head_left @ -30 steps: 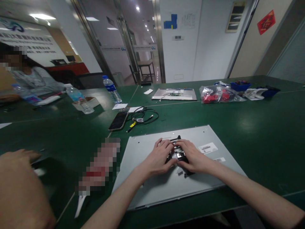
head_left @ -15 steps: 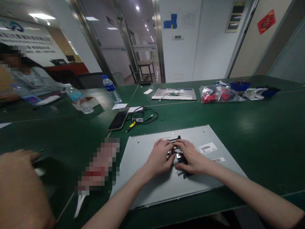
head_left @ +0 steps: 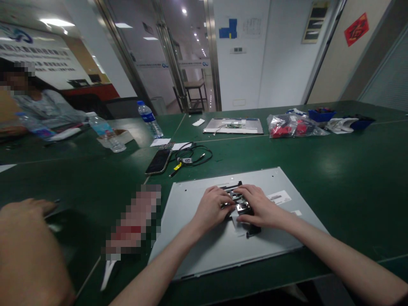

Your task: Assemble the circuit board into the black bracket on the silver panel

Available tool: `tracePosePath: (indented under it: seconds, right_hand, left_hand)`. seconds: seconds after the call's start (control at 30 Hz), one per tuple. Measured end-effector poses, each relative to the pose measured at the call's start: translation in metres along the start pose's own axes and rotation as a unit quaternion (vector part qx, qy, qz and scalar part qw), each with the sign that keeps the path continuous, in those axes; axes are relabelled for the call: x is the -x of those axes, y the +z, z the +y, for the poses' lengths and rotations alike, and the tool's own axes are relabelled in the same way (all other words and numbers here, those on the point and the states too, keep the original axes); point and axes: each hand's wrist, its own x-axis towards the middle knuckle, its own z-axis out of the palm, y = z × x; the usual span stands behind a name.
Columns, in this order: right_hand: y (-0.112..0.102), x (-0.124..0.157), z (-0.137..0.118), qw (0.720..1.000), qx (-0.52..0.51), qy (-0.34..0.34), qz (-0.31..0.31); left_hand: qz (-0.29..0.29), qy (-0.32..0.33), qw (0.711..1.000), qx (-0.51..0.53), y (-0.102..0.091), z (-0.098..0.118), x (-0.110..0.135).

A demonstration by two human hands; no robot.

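A flat silver-grey display panel (head_left: 194, 246) lies back side up before me on the green table. Over its middle, my left hand (head_left: 214, 207) pinches the left side of a small circuit board (head_left: 244, 207) with shiny metal connectors. From the other side, the curled fingers and thumb of my right hand (head_left: 259, 207) grip the same board. A black bracket (head_left: 254, 231) shows below and above the board, partly covered by my fingers. Beneath the board a pale strip (head_left: 238, 226) rests on the panel. White labels (head_left: 279, 197) sit right of my right hand.
Another person's hand (head_left: 28, 238) reaches in at left, near a pixelated reddish item (head_left: 130, 221). Beyond the panel lie a phone (head_left: 158, 161) and a black cable (head_left: 207, 154). Farther back are bottles (head_left: 149, 119), a second panel (head_left: 248, 126) and a plastic bag (head_left: 295, 126).
My right hand has shifted slightly right, baring more of the circuit board and the pale strip beneath it. My left hand stays nearly in place.
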Motion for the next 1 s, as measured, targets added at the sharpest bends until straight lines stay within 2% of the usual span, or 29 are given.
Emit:
tracePosePath:
  seconds: [0.17,0.57,0.8,1.0]
  right_hand:
    - [-0.0072,-0.0007,-0.0003,1.000,0.011,-0.003,0.003]
    - [0.0010,-0.0006,-0.0033,0.999,0.028,-0.010,-0.018]
    - [0.0003,-0.0012,-0.0019,1.000,0.022,-0.015,-0.012]
    - [0.0011,-0.0015,-0.0031,0.999,0.030,-0.007,-0.012]
  left_hand:
    - [0.000,0.014,1.000,-0.008,0.0017,-0.0044,0.0004]
    - [-0.012,0.049,0.998,-0.029,-0.0004,-0.0017,-0.0001]
    - [-0.006,0.036,0.999,-0.028,-0.0003,-0.0003,0.0011]
    - [-0.004,0.024,0.999,0.025,0.0008,-0.0009,0.0023]
